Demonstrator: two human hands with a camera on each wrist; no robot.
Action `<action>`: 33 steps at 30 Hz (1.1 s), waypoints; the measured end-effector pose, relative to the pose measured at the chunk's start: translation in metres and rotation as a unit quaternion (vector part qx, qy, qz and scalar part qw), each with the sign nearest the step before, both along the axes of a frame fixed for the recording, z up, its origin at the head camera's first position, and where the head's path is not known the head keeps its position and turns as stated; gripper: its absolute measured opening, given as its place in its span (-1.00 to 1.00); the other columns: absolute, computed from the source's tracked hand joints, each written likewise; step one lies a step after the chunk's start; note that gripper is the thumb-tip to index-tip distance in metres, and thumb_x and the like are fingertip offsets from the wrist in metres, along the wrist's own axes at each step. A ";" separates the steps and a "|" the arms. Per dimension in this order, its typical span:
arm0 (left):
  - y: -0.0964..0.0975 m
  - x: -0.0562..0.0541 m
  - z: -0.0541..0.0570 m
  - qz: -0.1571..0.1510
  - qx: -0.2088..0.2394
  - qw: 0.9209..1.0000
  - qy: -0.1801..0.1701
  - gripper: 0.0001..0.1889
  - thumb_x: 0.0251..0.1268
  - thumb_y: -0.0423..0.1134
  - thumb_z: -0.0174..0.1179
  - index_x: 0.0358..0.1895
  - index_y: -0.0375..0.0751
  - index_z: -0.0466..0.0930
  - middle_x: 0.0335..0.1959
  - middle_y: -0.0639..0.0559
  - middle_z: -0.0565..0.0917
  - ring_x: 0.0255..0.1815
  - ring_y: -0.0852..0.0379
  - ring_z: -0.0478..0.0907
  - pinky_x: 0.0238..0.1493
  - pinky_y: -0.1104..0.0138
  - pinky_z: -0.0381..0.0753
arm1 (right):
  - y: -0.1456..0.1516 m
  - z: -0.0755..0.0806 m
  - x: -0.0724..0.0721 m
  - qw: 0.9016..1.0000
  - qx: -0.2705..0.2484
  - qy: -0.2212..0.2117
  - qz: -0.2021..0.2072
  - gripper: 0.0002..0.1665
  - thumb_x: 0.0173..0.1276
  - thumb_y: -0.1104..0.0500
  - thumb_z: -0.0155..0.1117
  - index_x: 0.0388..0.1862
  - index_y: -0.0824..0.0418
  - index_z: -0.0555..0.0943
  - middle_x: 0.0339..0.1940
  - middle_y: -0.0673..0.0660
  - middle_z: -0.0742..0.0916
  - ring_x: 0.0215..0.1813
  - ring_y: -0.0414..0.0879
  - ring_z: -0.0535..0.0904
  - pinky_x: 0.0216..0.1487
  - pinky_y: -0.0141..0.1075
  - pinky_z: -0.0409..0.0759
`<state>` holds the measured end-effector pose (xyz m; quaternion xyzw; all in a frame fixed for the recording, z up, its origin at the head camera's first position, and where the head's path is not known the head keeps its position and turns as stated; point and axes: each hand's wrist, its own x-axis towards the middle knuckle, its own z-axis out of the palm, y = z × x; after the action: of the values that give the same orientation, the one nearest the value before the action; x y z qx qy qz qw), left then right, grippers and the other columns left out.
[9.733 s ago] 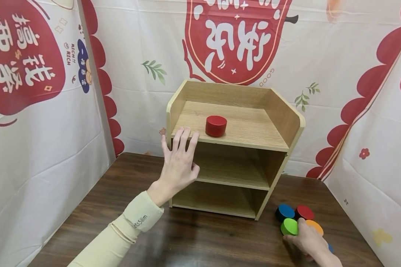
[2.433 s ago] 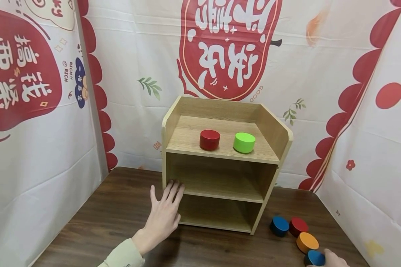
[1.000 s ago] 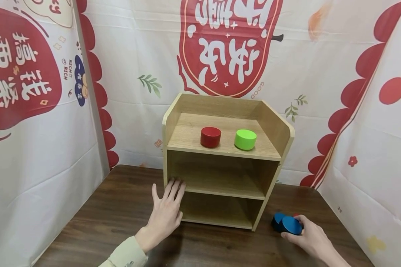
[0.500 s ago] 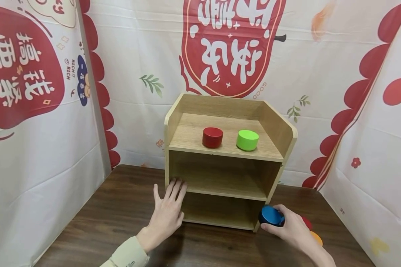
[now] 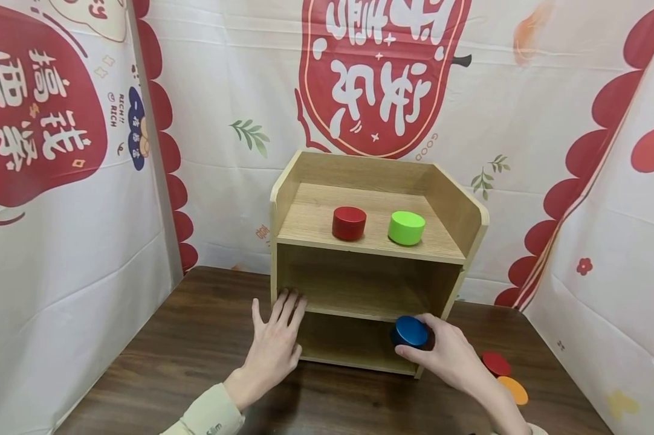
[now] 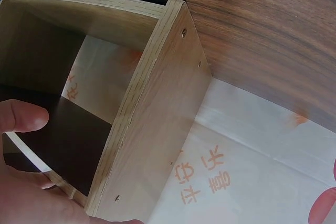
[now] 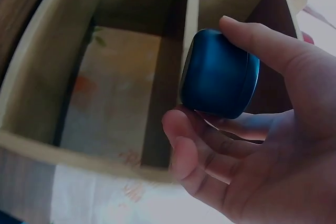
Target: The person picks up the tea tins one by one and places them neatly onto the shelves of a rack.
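Note:
My right hand (image 5: pixel 451 356) pinches a blue round tin (image 5: pixel 410 331) between thumb and fingers, in front of the lowest compartment of the wooden shelf unit (image 5: pixel 370 251). In the right wrist view the blue tin (image 7: pixel 215 74) shows a lid seam and overlaps a board edge. My left hand (image 5: pixel 272 349) lies with extended fingers at the unit's left front, fingertips by the middle board; its thumb (image 6: pixel 29 117) shows in the left wrist view. On the top shelf sit a red tin (image 5: pixel 349 223) at left and a bright green tin (image 5: pixel 406 228) at right.
Another red tin (image 5: pixel 495 364) and an orange tin (image 5: pixel 513 390) stand on the dark wooden table (image 5: pixel 196 338), right of the unit and beside the right forearm. Printed cloth (image 5: pixel 207 199) hangs behind and on both sides.
The green tin has gone from the table to the top shelf. My left hand has come down from the top shelf edge. My right hand has carried the blue tin left to the unit.

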<state>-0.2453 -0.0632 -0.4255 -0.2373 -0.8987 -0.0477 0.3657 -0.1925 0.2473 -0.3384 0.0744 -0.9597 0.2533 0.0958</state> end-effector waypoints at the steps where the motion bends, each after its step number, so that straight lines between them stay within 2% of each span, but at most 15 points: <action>1: 0.000 0.000 0.000 0.000 -0.001 1.000 0.000 0.00 -0.22 -0.13 0.47 0.45 -0.12 0.22 0.42 -0.14 0.31 0.46 -0.12 0.21 0.20 -0.48 0.07 | -0.004 0.002 -0.001 1.000 0.002 0.001 0.002 -0.26 0.01 -0.20 0.48 0.06 0.23 0.56 -0.17 0.11 0.72 -0.19 -0.10 0.60 -0.27 -0.28 0.59; 9: -0.001 0.000 -0.001 -0.005 -0.003 1.000 -0.004 0.00 -0.20 -0.13 0.48 0.46 -0.13 0.21 0.43 -0.14 0.30 0.46 -0.13 0.21 0.19 -0.49 0.07 | -0.030 0.016 -0.017 0.999 0.007 0.012 0.036 -0.20 0.04 -0.23 0.45 0.10 0.28 0.54 -0.04 0.20 0.71 -0.08 -0.02 0.63 -0.12 -0.13 0.65; 20: -0.002 -0.001 -0.001 0.000 -0.007 1.000 -0.004 0.00 -0.19 -0.12 0.47 0.46 -0.12 0.20 0.45 -0.13 0.27 0.47 -0.12 0.20 0.20 -0.48 0.09 | -0.059 0.018 -0.049 0.998 0.004 0.026 0.059 -0.14 0.09 -0.21 0.43 0.25 0.27 0.46 0.13 0.25 0.66 0.07 0.09 0.62 0.06 0.01 0.60; 25: -0.002 -0.001 0.000 0.000 -0.007 1.000 -0.005 0.00 -0.19 -0.12 0.47 0.46 -0.12 0.20 0.45 -0.13 0.28 0.47 -0.12 0.20 0.20 -0.47 0.08 | -0.074 0.017 -0.060 0.997 0.006 0.046 0.065 -0.16 0.07 -0.21 0.44 0.22 0.26 0.50 0.09 0.22 0.69 0.02 0.06 0.64 0.03 -0.01 0.61; 33: -0.003 -0.002 0.000 0.000 -0.009 1.000 -0.003 -0.03 -0.19 -0.12 0.46 0.44 -0.11 0.22 0.45 -0.12 0.29 0.47 -0.11 0.21 0.19 -0.47 0.09 | -0.095 0.018 -0.072 0.998 0.010 0.043 0.055 -0.19 0.05 -0.23 0.45 0.17 0.22 0.54 -0.01 0.19 0.72 -0.10 0.00 0.66 -0.08 -0.07 0.63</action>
<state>-0.2474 -0.0661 -0.4255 -0.2406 -0.9001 -0.0405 0.3609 -0.2644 0.1525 -0.3204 0.1385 -0.9518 0.2448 0.1221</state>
